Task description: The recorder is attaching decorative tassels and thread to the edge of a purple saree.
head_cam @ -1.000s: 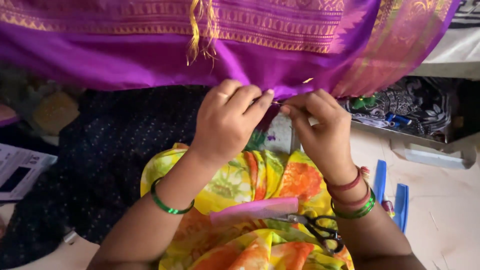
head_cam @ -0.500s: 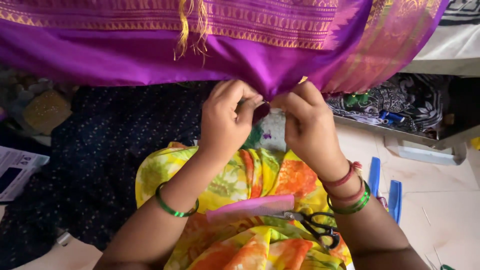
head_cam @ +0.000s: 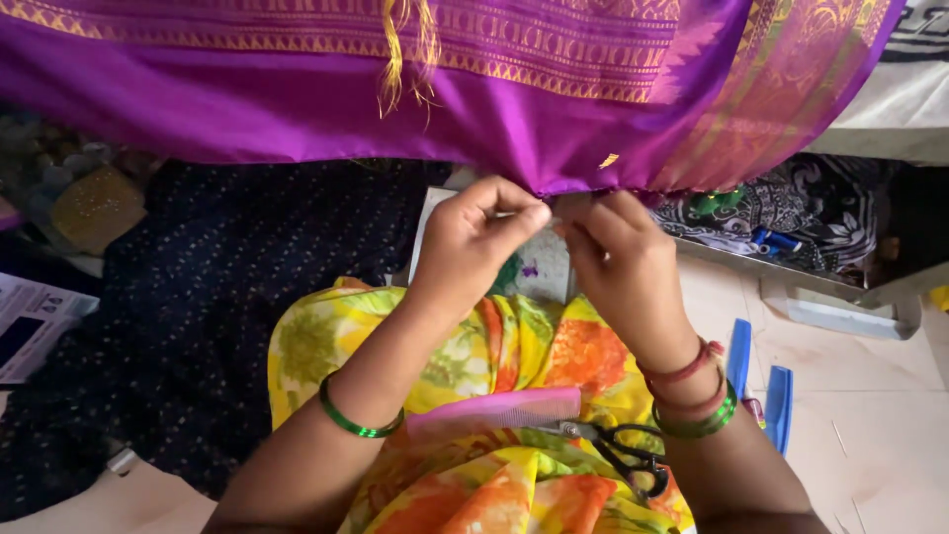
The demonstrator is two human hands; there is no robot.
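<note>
A purple sari (head_cam: 297, 109) with a gold woven border hangs across the top of the view. My left hand (head_cam: 479, 242) and my right hand (head_cam: 623, 267) meet just under its lower edge, fingertips pinched together on thin threads at the fabric's hem. A gold tassel (head_cam: 405, 49) dangles from the border further left. On my lap, over yellow and orange flowered cloth (head_cam: 494, 346), lie a pink comb (head_cam: 494, 410) and black-handled scissors (head_cam: 618, 450). Green bangles ring both wrists.
Dark dotted cloth (head_cam: 198, 297) covers the floor to the left, with a paper booklet (head_cam: 35, 321) at its edge. Two blue combs (head_cam: 761, 381) lie on the pale floor at right. A patterned black and white fabric (head_cam: 791, 213) sits behind them.
My hands dropped slightly from the hem and drew close together, fingertips now pinching threads between them. The sari shifted a little in view.
</note>
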